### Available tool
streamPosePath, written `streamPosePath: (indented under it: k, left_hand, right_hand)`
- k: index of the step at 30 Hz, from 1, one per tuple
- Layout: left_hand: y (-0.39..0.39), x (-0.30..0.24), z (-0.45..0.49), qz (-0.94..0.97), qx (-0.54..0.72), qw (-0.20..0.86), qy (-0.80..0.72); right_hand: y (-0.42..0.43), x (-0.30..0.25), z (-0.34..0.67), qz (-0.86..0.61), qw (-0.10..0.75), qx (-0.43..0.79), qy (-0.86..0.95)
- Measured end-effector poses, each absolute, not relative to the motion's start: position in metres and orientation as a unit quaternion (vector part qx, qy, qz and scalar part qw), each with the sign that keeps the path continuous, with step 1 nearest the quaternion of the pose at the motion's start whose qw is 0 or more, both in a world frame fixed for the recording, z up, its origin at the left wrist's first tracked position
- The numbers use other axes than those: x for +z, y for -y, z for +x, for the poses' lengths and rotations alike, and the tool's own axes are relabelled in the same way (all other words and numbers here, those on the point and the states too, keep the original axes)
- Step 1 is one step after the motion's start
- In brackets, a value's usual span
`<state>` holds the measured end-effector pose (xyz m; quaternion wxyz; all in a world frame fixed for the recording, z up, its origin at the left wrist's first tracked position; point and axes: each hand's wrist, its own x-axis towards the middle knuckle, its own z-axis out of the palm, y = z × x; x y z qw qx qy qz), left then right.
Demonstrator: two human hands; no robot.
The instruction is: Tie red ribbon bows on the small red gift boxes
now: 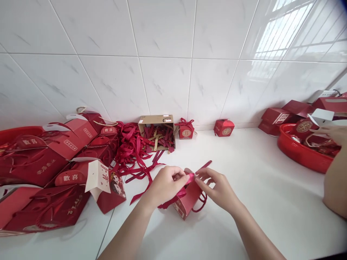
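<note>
I have both hands on a small red gift box (187, 202), which stands on the white counter (260, 202) right in front of me, tilted a little toward my left. My left hand (165, 185) has its fingers pinched shut on the red ribbon (203, 167) at the box's top. My right hand (220, 189) nips the same ribbon between thumb and forefinger from the other side, its other fingers loosely spread. The two hands nearly touch above the box.

To my mind the care here lies in keeping the ribbon taut between the two pinches and the knot centred over the top flaps. The box's base should stay down on the counter so it cannot twist. The cord handle hanging at the box's right side should stay out of the loop.

Loose ribbons (132, 148) spill from a cardboard box (156, 120) by the wall, with two tied boxes (186, 130) beside it. Another person's arm (336, 180) sits at the right edge by a red basin (300, 153).
</note>
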<state>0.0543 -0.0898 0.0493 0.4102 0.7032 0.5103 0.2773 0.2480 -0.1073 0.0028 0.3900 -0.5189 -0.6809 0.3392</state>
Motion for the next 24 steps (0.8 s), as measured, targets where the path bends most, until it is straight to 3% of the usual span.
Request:
streamPosePath:
  k: [5,24]
  left_hand:
    - [0.081,0.034,0.059,0.726,0.261,0.349,-0.532]
    - [0.077,0.034,0.054,0.711,0.22,0.418,-0.52]
  right_hand:
    - [0.104,-0.006,0.244,-0.522,0.407,0.374,0.65]
    - [0.119,-0.004,0.239,-0.522,0.437,0.43,0.593]
